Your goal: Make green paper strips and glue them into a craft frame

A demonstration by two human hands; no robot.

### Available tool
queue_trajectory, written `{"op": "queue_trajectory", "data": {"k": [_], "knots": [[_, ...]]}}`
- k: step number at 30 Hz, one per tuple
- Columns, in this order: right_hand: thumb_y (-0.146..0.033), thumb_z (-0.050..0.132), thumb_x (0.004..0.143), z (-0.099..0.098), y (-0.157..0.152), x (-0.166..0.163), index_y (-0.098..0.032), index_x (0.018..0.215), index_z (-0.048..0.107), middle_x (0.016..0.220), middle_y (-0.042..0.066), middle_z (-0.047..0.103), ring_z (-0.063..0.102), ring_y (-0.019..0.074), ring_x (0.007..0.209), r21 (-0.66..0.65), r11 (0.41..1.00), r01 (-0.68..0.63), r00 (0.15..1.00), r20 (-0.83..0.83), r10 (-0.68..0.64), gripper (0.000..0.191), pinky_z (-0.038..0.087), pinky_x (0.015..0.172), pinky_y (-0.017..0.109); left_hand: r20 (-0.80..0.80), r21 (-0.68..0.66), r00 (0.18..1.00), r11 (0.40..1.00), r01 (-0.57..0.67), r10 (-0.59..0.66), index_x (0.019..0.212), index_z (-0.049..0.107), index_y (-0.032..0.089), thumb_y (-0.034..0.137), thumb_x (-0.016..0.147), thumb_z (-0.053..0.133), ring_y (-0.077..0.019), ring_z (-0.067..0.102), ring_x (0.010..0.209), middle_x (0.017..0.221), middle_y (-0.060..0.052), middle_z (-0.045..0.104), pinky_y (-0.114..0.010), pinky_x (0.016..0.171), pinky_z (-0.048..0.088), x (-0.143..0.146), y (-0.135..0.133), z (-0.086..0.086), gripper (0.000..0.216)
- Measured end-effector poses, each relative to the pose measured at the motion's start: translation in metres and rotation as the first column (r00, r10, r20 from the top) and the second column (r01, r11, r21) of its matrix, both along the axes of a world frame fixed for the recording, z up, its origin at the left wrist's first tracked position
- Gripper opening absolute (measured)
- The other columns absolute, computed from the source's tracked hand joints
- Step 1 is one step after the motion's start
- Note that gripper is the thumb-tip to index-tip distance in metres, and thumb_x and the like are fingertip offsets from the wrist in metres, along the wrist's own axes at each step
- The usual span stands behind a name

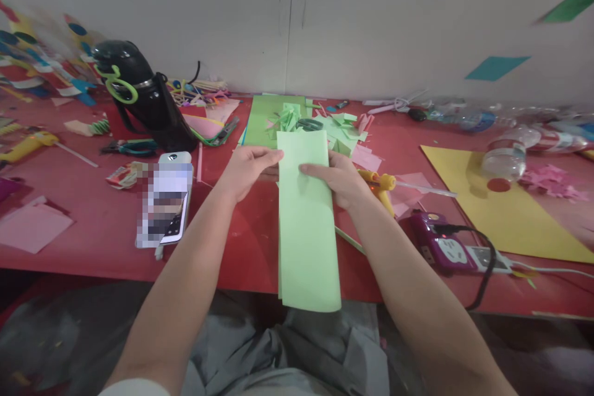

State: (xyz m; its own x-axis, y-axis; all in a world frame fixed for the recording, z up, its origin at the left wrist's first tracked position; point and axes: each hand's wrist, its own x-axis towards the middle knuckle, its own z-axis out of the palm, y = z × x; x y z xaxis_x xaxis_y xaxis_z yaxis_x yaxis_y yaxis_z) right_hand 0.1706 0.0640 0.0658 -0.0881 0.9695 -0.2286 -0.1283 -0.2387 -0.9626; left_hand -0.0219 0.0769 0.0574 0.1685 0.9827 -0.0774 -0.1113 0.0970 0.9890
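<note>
A long strip of light green paper (307, 229), folded double, lies lengthwise over the red table's (241, 241) front edge toward me. My left hand (248, 168) pinches its upper left edge with thumb and fingers. My right hand (338, 178) grips the upper right side, thumb pressed on top of the sheet. Beyond the strip lie green paper scraps (341, 127), a larger green sheet (262, 119) and scissors (309, 125).
A phone (169, 201) rests left of my arm. A black bag (142, 96) and pliers (132, 147) sit at the back left. A yellow glue gun (383, 185), purple power strip (440, 247), yellow sheet (505, 210) and plastic bottle (508, 151) lie on the right. Pink paper (30, 226) is far left.
</note>
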Motion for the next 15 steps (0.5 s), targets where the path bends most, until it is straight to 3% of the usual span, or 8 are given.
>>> {"op": "queue_trajectory", "data": {"k": [5, 15], "knots": [[-0.023, 0.084, 0.060, -0.0026, 0.0035, 0.0026, -0.020, 0.090, 0.068, 0.099, 0.008, 0.078, 0.073, 0.0299, 0.091, 0.040, 0.997, 0.071, 0.997, -0.009, -0.070, 0.033, 0.061, 0.084, 0.049, -0.055, -0.060, 0.987, 0.988, 0.146, -0.149, 0.075, 0.073, 0.013, 0.041, 0.056, 0.092, -0.0184, 0.071, 0.064, 0.069, -0.005, 0.073, -0.031, 0.065, 0.061, -0.0026, -0.0045, 0.0032, 0.038], [-0.027, 0.084, 0.059, -0.0070, 0.0053, 0.0025, -0.021, 0.092, 0.067, 0.104, 0.009, 0.077, 0.073, 0.0307, 0.094, 0.060, 0.994, 0.092, 0.996, -0.014, -0.091, 0.038, 0.060, 0.086, 0.050, -0.083, -0.082, 0.978, 0.979, 0.185, -0.192, 0.078, 0.074, 0.014, 0.041, 0.061, 0.090, -0.0175, 0.072, 0.067, 0.070, -0.005, 0.074, -0.029, 0.066, 0.061, -0.0020, -0.0049, 0.0028, 0.037]]}}
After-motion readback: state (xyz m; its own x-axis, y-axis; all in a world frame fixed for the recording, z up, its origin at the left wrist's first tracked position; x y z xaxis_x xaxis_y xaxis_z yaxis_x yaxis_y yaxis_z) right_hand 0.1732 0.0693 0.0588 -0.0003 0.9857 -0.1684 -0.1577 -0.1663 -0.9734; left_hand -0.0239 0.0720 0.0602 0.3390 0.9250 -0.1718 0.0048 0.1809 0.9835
